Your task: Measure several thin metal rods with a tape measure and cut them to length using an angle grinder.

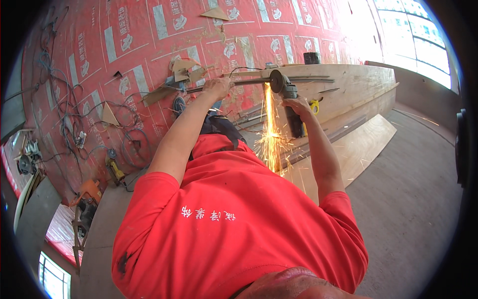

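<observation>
My right hand (298,106) is wrapped round the body of a dark angle grinder (293,119), held upright with its round disc (277,81) at the top. The disc meets a long, thin dark metal bar (249,82), and a stream of orange sparks (271,134) sprays from there toward me. Left of the disc, my left hand (217,88) is closed on the same bar. More slim bars (313,78) lie beyond the disc on the plywood. Exactly where the disc touches is hard to make out.
A long plywood piece (348,82) extends right, with another board (343,154) beside it. Red printed sheeting (149,45) covers the floor at left, strewn with tangled cables (64,104) and wood offcuts (109,114). A yellow power tool (114,169) lies at lower left.
</observation>
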A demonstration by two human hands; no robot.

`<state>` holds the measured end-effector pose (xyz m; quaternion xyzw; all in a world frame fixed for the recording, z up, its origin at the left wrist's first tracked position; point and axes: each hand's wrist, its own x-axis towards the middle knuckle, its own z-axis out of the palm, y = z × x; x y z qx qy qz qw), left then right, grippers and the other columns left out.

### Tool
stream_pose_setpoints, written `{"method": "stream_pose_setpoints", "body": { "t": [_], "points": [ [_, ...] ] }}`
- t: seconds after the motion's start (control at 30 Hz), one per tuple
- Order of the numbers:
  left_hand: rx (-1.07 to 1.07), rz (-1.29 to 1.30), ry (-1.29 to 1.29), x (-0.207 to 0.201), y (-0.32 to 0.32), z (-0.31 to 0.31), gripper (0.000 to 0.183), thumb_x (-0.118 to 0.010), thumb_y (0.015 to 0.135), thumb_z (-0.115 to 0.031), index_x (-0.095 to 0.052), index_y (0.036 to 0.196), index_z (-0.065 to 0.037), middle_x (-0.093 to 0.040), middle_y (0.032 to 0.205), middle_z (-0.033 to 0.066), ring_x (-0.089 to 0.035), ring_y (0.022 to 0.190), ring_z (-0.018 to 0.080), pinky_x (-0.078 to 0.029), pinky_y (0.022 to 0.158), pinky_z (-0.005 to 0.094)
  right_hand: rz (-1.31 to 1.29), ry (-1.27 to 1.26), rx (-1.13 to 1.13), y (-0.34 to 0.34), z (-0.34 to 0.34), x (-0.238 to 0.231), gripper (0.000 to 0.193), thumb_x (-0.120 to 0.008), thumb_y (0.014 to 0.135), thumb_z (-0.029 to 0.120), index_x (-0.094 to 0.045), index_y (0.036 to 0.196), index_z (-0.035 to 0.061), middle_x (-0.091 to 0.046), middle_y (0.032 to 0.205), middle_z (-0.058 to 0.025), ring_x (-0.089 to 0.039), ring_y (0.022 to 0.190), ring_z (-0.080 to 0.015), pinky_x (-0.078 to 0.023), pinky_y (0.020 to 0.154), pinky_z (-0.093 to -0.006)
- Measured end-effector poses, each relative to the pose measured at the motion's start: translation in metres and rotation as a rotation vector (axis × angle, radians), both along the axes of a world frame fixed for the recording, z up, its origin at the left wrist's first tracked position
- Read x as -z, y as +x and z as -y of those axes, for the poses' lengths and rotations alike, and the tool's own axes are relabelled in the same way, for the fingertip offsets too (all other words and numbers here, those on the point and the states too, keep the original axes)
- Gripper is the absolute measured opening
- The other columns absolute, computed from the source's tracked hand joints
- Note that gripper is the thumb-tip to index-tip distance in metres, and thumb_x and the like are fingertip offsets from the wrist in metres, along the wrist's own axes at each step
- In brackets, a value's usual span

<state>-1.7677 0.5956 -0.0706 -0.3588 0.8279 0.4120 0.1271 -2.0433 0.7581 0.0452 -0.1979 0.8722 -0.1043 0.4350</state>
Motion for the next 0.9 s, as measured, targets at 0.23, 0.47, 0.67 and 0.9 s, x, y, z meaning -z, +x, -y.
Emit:
{"method": "stream_pose_setpoints", "body": {
  "t": [0.23, 0.47, 0.67, 0.9],
  "points": [
    [-0.024, -0.027, -0.004, 0.006, 0.000, -0.003, 0.045, -0.042, 0.097, -0.047, -0.058, 0.111, -0.007, -0.065, 0.110, 0.0210, -0.061, 0.105, 0.0378, -0.047, 0.087, 0.0488, -0.006, 0.065, 0.002, -0.002, 0.010, 0.000, 0.037, -0.077, 0.060, 0.025, -0.068, 0.087, 0.0010, -0.063, 0.074, -0.0069, -0.058, 0.062, -0.0179, -0.047, 0.059, -0.0337],
    [-0.024, -0.006, 0.013, 0.002, -0.001, -0.001, 0.045, -0.043, 0.097, -0.047, -0.058, 0.112, -0.007, -0.065, 0.109, 0.0209, -0.062, 0.104, 0.0381, -0.048, 0.086, 0.0493, -0.002, 0.019, -0.024, -0.001, 0.006, -0.003, 0.038, -0.078, 0.061, 0.024, -0.068, 0.088, 0.0002, -0.064, 0.075, -0.0070, -0.060, 0.064, -0.0172, -0.048, 0.059, -0.0326],
    [-0.030, -0.023, 0.038, 0.003, 0.002, -0.002, 0.044, -0.043, 0.097, -0.046, -0.058, 0.113, -0.008, -0.065, 0.109, 0.0210, -0.062, 0.103, 0.0387, -0.048, 0.085, 0.0496, 0.034, -0.067, 0.057, 0.001, -0.007, -0.010, 0.032, -0.077, 0.065, 0.021, -0.065, 0.088, 0.0009, -0.063, 0.073, -0.0081, -0.061, 0.060, -0.0188, -0.050, 0.058, -0.0331],
    [-0.088, -0.103, -0.002, -0.010, 0.034, 0.006, 0.043, -0.040, 0.096, -0.047, -0.058, 0.107, -0.009, -0.065, 0.100, 0.0239, -0.062, 0.098, 0.0413, -0.047, 0.082, 0.0512, 0.459, -0.520, 0.814, 0.002, -0.075, -0.048, 0.025, -0.069, 0.078, 0.019, -0.058, 0.091, 0.0009, -0.062, 0.071, -0.0112, -0.064, 0.059, -0.0257, -0.057, 0.057, -0.0394]
  ]
}}
